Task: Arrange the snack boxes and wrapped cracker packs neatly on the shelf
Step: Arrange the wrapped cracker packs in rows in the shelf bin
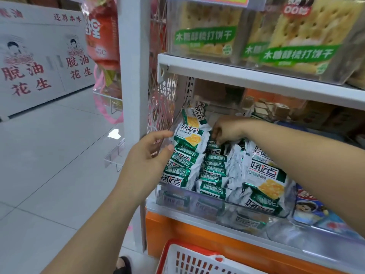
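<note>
Shop aisle with a pale tiled floor (49, 155) and white cartons (39, 62) with red lettering off to the left. Past the white shelf post (132, 76), the left hand (147, 155) is loose and open, thumb and fingertips just resting on the left stack of green cracker packs (184, 155) in the clear bin (197, 202). The right hand (225, 131) reaches in with its fingers curled down, pinching the top of a middle-row pack. My guess at the risk: tugging that one drags its neighbours over, and the leaning left stack slides over the low front lip. Bigger cracker boxes (201, 30) sit on the shelf above, with a red basket (189, 258) below.
</note>
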The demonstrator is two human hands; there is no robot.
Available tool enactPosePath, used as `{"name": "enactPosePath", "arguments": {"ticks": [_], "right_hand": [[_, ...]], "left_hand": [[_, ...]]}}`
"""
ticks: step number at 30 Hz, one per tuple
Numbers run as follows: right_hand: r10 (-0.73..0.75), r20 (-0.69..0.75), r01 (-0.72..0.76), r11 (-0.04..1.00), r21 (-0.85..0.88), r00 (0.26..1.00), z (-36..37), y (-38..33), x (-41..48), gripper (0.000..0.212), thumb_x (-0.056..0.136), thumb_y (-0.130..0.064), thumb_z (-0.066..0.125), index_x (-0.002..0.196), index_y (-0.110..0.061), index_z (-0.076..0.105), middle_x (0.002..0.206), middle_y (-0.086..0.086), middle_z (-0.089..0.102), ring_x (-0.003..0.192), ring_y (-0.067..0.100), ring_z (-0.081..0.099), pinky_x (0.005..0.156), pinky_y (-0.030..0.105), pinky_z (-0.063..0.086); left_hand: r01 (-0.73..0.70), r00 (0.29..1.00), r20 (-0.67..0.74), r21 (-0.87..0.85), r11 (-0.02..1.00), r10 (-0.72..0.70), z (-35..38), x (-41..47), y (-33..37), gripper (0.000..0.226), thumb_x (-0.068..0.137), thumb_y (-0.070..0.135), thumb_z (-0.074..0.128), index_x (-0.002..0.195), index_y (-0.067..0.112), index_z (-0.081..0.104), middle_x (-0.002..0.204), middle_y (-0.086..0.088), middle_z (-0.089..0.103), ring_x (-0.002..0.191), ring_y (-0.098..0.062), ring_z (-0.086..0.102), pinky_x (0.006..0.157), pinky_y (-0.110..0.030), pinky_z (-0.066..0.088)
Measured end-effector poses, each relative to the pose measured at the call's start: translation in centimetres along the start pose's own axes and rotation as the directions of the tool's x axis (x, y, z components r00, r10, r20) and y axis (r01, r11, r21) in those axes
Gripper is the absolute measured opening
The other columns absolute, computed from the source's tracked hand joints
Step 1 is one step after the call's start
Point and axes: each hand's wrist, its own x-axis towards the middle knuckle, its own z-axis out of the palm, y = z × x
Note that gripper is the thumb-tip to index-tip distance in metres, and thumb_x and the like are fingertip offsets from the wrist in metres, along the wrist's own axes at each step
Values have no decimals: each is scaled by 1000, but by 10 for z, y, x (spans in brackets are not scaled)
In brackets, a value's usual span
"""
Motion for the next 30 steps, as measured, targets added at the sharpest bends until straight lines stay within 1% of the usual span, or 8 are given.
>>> {"name": "enactPosePath", "arguments": {"ticks": [6,10,14,17,21,23,26,30], "right_hand": [[18,59,-4,975,-223,998,14,-4,8,38,81,-24,73,113,-6,63,110,9,65,87,21,54,71,24,42],[36,59,-13,935,-354,998,19,-7,2,28,88,-24,66,106,-3,62,93,8,62,74,20,50,46,20,35],[5,4,-3,945,-327,1000,20,-7,3,19,92,-16,57,103,-3,65,104,11,68,77,22,58,62,27,44],[-9,-66,-7,970,-241,998,10,-10,-1,15,92,-7,53,97,-5,67,96,6,67,71,17,56,60,26,42],[29,32,-18,952,-304,999,3,-12,-3,14,88,-13,63,100,-6,67,102,8,69,81,20,63,68,28,52],[87,107,-38,917,-396,990,4,-12,-5,28,85,-25,69,106,-7,66,104,7,69,74,18,63,61,25,51],[123,112,-58,887,-459,986,6,-13,-8,39,87,-33,67,115,-7,64,101,4,66,56,10,47,44,18,33],[122,49,-91,907,-412,991,9,-10,-1,32,85,-26,70,111,-9,65,95,1,62,69,16,56,57,23,44]], "left_hand": [[-2,1000,-3,14,1000,2,0,2,-1,26,93,20,58,103,44,60,117,19,55,123,-5,50,97,-24,37],[-4,1000,8,1,1000,4,0,1,-1,27,93,19,58,101,45,60,111,26,54,121,-3,50,94,-22,37],[-1,1000,7,0,1000,1,0,2,-1,28,93,18,58,98,46,59,109,27,54,118,-3,50,93,-22,36],[1,1000,-5,6,1000,-1,1,2,0,27,93,18,58,99,44,60,111,24,55,118,-3,51,93,-23,36],[7,1000,-15,2,1000,-7,2,2,1,25,93,18,57,106,40,59,112,22,53,120,-3,49,94,-23,37],[8,1000,-25,1,1000,-8,2,2,0,25,93,18,57,107,39,60,112,22,52,120,-3,49,95,-24,38],[6,1000,-29,1,1000,-6,2,3,-2,25,92,18,58,107,39,61,110,25,54,119,-4,51,98,-26,40],[3,1000,-11,16,1000,-3,0,4,-3,27,92,17,58,105,41,61,108,29,53,115,-2,50,94,-23,38]]}}
